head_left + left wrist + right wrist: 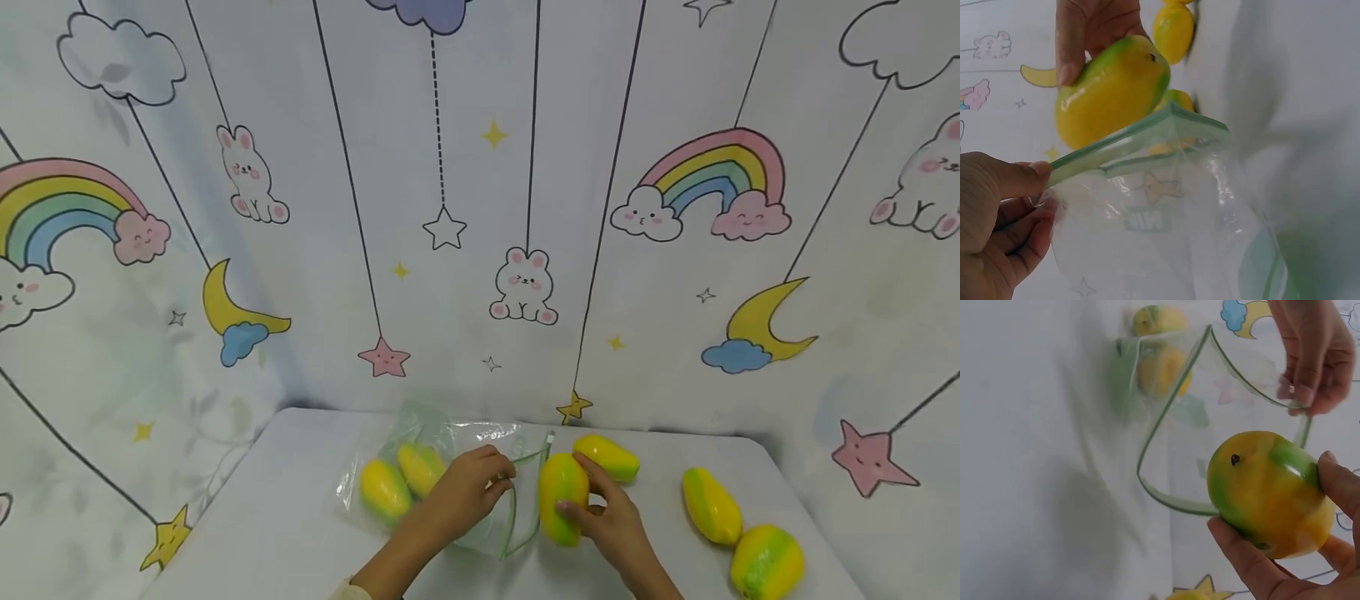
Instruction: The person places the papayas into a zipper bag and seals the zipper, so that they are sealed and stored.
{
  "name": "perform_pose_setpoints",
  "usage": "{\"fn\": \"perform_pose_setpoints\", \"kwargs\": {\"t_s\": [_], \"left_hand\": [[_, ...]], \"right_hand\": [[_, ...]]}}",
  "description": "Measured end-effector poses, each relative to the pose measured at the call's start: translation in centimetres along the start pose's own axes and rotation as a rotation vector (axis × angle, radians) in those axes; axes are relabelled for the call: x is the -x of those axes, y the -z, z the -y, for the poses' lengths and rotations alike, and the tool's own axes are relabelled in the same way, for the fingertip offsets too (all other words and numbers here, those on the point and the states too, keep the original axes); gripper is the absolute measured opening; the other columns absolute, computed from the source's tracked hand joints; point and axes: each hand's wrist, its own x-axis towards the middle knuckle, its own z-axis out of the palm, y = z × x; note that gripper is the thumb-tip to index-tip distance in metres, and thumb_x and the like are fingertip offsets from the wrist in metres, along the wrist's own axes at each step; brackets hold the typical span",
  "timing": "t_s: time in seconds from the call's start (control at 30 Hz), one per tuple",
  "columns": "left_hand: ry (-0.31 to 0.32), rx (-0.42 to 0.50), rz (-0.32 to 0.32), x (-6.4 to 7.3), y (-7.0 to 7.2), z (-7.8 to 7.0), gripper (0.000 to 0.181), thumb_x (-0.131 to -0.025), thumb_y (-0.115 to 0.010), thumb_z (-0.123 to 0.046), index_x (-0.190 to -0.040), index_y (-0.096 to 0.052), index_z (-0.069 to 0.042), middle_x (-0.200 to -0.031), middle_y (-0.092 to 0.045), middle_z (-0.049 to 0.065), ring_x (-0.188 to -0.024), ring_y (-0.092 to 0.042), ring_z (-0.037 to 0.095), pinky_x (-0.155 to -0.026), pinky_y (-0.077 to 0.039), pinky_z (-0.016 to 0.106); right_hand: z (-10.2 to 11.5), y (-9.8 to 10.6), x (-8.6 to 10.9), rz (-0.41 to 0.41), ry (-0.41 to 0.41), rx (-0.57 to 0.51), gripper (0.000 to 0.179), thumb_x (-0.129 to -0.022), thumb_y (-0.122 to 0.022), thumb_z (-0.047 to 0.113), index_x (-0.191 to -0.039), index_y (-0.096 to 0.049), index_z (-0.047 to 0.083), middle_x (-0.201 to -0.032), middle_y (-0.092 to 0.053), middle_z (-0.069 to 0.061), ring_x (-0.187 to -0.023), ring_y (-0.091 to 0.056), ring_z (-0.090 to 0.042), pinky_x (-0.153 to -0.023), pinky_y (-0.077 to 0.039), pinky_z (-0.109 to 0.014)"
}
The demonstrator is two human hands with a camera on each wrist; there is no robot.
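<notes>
A clear zip bag (480,533) with a green-edged mouth lies on the table, its mouth spread apart. Two yellow-and-green papayas (385,490) show through its plastic on the left. My left hand (468,487) pinches the bag's rim (1116,140) between thumb and fingers. A papaya (564,500) is in the grip of my right hand (611,517), thumb on one side and fingers on the other. In the right wrist view this held papaya (1269,494) is beside the bag's open mouth, its dark stem spot facing the bag.
Behind the right hand lies another papaya (606,458). Two more, one farther back (711,506) and one nearer (767,562), rest on the table's right side. The white table (247,500) meets a cartoon-printed backdrop (465,333) at its back edge.
</notes>
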Motion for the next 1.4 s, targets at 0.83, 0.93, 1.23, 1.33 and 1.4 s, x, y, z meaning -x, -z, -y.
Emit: {"fn": "perform_pose_setpoints", "kwargs": {"t_s": [0.83, 0.93, 1.23, 1.33, 1.4], "left_hand": [[0.016, 0.070, 0.135, -0.2, 0.0, -1.3, 0.009, -0.089, -0.071, -0.012, -0.098, -0.072, -0.013, -0.093, -0.066, -0.008, -0.086, -0.062, -0.002, -0.074, -0.048, 0.005], [0.014, 0.077, 0.136, -0.1, 0.1, -1.4, 0.007, -0.090, -0.071, -0.014, -0.097, -0.072, -0.013, -0.092, -0.065, -0.008, -0.084, -0.061, -0.004, -0.073, -0.047, 0.004], [-0.018, 0.072, 0.120, 0.0, 0.2, -1.7, 0.007, -0.089, -0.071, -0.013, -0.096, -0.071, -0.013, -0.093, -0.066, -0.008, -0.084, -0.060, -0.003, -0.074, -0.046, 0.003], [-0.021, 0.071, 0.125, 0.1, 0.1, -1.7, 0.007, -0.089, -0.071, -0.013, -0.096, -0.071, -0.014, -0.093, -0.066, -0.009, -0.085, -0.059, -0.004, -0.074, -0.046, 0.003], [-0.032, 0.062, 0.124, 0.2, 0.0, -1.7, 0.007, -0.089, -0.072, -0.013, -0.096, -0.071, -0.014, -0.095, -0.067, -0.008, -0.087, -0.059, -0.003, -0.077, -0.046, 0.004]], "right_hand": [[-1.3, -3.5, -2.1, 0.292, 0.040, -0.144, 0.081, -0.093, -0.067, 0.031, -0.156, -0.021, 0.012, -0.144, -0.039, -0.033, -0.109, -0.059, -0.026, -0.082, -0.058, -0.042], [-1.2, -4.1, -2.7, 0.305, 0.029, -0.172, 0.075, -0.095, -0.064, 0.028, -0.157, -0.023, 0.017, -0.143, -0.040, -0.030, -0.111, -0.056, -0.026, -0.082, -0.057, -0.041], [-1.2, -5.9, -3.3, 0.315, 0.067, -0.208, 0.073, -0.096, -0.061, 0.024, -0.157, -0.021, 0.016, -0.144, -0.038, -0.028, -0.108, -0.057, -0.027, -0.081, -0.057, -0.042], [-1.4, -6.4, -3.3, 0.323, 0.092, -0.199, 0.073, -0.094, -0.061, 0.020, -0.156, -0.023, 0.014, -0.149, -0.034, -0.028, -0.115, -0.052, -0.029, -0.083, -0.055, -0.040], [-1.6, -6.7, -3.3, 0.327, 0.096, -0.195, 0.069, -0.091, -0.061, 0.015, -0.153, -0.031, 0.011, -0.149, -0.036, -0.027, -0.117, -0.050, -0.030, -0.082, -0.053, -0.038]]}}
